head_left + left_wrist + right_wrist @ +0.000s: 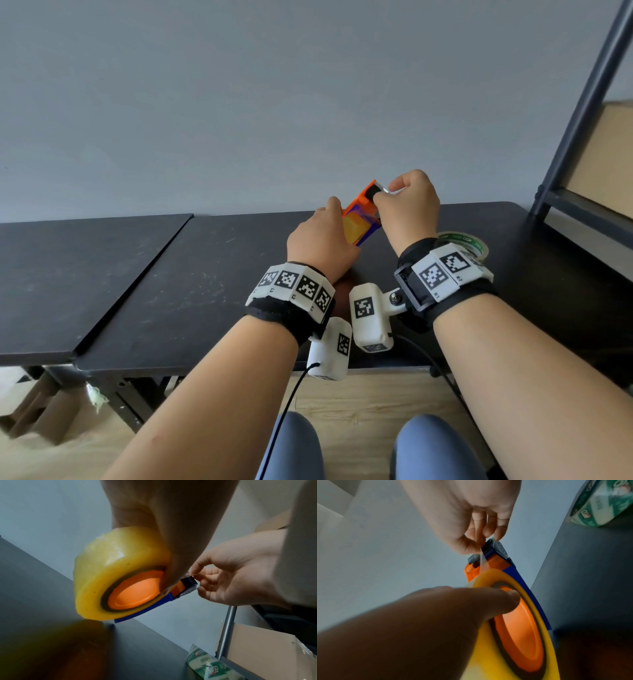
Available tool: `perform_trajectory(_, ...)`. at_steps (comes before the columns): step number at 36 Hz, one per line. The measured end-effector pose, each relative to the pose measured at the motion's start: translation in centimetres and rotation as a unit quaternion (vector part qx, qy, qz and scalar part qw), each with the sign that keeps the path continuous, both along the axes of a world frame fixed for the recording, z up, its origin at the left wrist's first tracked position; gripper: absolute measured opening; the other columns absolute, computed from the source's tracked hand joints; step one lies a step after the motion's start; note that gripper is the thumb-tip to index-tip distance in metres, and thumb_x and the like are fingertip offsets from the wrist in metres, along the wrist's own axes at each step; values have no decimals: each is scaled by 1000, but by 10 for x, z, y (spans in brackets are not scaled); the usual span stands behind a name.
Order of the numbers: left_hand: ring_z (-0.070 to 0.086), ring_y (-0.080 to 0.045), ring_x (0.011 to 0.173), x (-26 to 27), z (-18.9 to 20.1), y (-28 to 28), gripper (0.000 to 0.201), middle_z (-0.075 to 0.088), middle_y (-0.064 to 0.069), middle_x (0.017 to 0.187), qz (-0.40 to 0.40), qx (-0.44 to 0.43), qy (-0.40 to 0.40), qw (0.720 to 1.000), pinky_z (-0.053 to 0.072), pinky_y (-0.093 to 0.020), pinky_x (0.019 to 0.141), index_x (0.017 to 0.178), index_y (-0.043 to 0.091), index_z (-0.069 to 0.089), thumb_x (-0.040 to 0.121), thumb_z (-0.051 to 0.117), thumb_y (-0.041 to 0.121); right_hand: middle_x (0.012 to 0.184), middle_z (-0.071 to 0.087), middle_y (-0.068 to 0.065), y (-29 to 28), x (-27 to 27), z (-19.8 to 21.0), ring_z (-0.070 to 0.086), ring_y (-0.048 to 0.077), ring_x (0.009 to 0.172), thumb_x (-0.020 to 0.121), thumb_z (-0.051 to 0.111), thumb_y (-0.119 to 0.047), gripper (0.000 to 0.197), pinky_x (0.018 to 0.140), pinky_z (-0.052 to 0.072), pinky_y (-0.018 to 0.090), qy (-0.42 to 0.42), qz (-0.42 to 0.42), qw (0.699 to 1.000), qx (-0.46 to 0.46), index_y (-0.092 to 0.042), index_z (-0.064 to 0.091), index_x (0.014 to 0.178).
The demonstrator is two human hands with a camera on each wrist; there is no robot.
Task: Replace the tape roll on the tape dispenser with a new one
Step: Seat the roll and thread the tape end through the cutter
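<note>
Currently, at the far left of the head view we see a separate dark table (85,284) pushed against the main black table (212,301). Moving right, our left hand (320,240) grasps the tape dispenser (363,219), fingers curled over the yellow tape roll (120,566) with one fingertip pressing the edge of the orange hub (137,589). The roll is seated on that hub, and the dispenser's blue frame (145,612) stands tilted, its lower end touching the tabletop while the cutter end (187,585) points up and away from us.

Next, our right hand (409,209) is at the cutter end. Its thumb and fingers pinch the clear free end of tape (483,559), which runs taut from the roll up across the dispenser's front.

Further right, behind the right wrist, a second roll with green printed wrapping (469,241) lies flat on the table, well apart from the dispenser. At the far right, a dark metal shelf frame (579,113) stands with a cardboard box (606,161) on it.
</note>
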State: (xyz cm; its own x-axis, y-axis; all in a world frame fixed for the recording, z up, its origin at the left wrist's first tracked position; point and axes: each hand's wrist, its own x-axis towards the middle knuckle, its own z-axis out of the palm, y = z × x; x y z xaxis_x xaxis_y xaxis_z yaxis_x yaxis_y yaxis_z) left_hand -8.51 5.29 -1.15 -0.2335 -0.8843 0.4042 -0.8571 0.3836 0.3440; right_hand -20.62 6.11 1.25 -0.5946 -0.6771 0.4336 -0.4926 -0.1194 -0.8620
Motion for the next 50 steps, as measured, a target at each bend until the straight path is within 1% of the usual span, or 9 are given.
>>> perform_trajectory(4,51,-25,75,-1,0,1,43,59,-2,103,-7,4,-9,1000,38,-32,60,107,18,40,76,67,29,78,50,-8,-2,-1,0,60,23,87,85,59,-11,18,77,52,36,-21,4,1000,3,-7,59,103)
perform_trajectory(7,54,-26,76,-1,0,0,41,56,-1,99,-14,8,-9,1000,40,-32,60,107,18,39,76,65,25,91,63,1,-1,0,-3,67,27,91,84,57,-7,17,80,57,43,-22,7,1000,-16,-16,55,98)
perform_trajectory(12,56,-24,77,0,0,0,41,53,1,96,-22,14,-10,1000,42,-32,60,109,19,39,78,64,25,99,69,7,-1,-1,-6,66,22,94,85,60,-5,22,78,57,38,-1,-13,999,-37,-22,52,96)
perform_trajectory(18,55,-25,78,3,0,0,42,51,2,95,-15,21,-2,1000,42,-32,61,108,20,37,77,65,26,98,65,5,0,0,-3,64,21,90,86,56,-1,27,77,56,37,-8,9,999,-31,-14,54,110)
perform_trajectory(24,59,-27,82,7,-2,-2,41,54,3,93,-4,21,22,1000,45,-32,63,108,20,40,75,64,26,93,60,2,1,0,1,61,20,89,88,55,0,24,78,52,35,18,26,999,-38,-10,53,110)
perform_trajectory(28,57,-28,79,7,-3,-3,39,52,3,91,3,15,26,1000,40,-32,61,106,19,40,75,64,27,96,62,3,-2,-1,1,63,23,92,87,53,2,22,82,54,40,30,22,999,-32,-15,50,101)
perform_trajectory(35,60,-28,81,9,-5,-6,40,56,2,94,-2,10,29,1000,47,-34,63,107,20,41,76,65,30,77,48,-12,-5,-6,0,57,20,86,86,53,1,20,84,53,43,13,7,999,-35,-16,46,95)
perform_trajectory(44,62,-27,83,13,-7,-10,42,59,1,97,6,2,39,999,49,-34,64,108,21,41,76,67,32,78,47,-11,-5,-7,3,68,28,89,87,51,1,18,85,55,50,-50,-1,997,-62,-15,45,94)
perform_trajectory(50,62,-26,86,16,-6,-12,42,57,3,95,18,-6,43,999,42,-32,63,109,21,43,77,67,33,78,48,-9,-4,-2,2,67,26,86,89,49,0,16,82,56,50,-85,-2,994,-74,-15,45,93)
